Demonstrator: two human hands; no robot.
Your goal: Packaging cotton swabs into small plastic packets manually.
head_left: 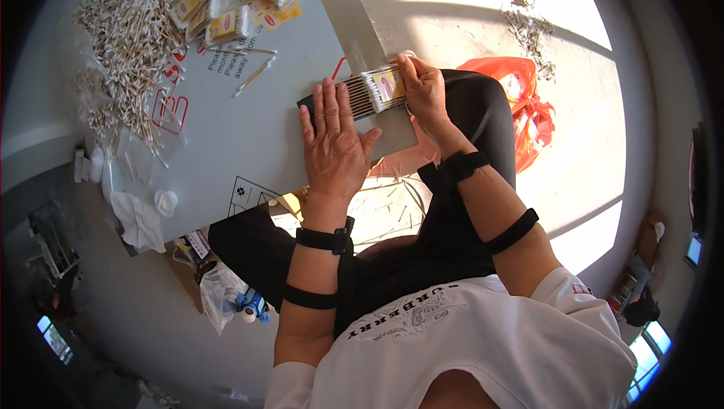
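My left hand (332, 141) lies flat with its fingers stretched out, resting on a dark strip (305, 102) and part of a row of cotton swabs (359, 97). The swabs lie side by side near the table's right edge. At the right end of this row is a small clear packet (388, 85) with a yellow label, which seems to enclose the swab ends. My right hand (424, 92) pinches the packet's far right side between thumb and fingers. Its inner fingertips are partly hidden.
A large heap of loose cotton swabs (132, 39) covers the grey table's (279, 137) left side. Several filled packets (226, 24) are piled beside it. Two loose swabs (256, 77) lie nearby. White cloth (137, 217) hangs at the near-left corner. Red plastic bags (528, 119) stand on the floor.
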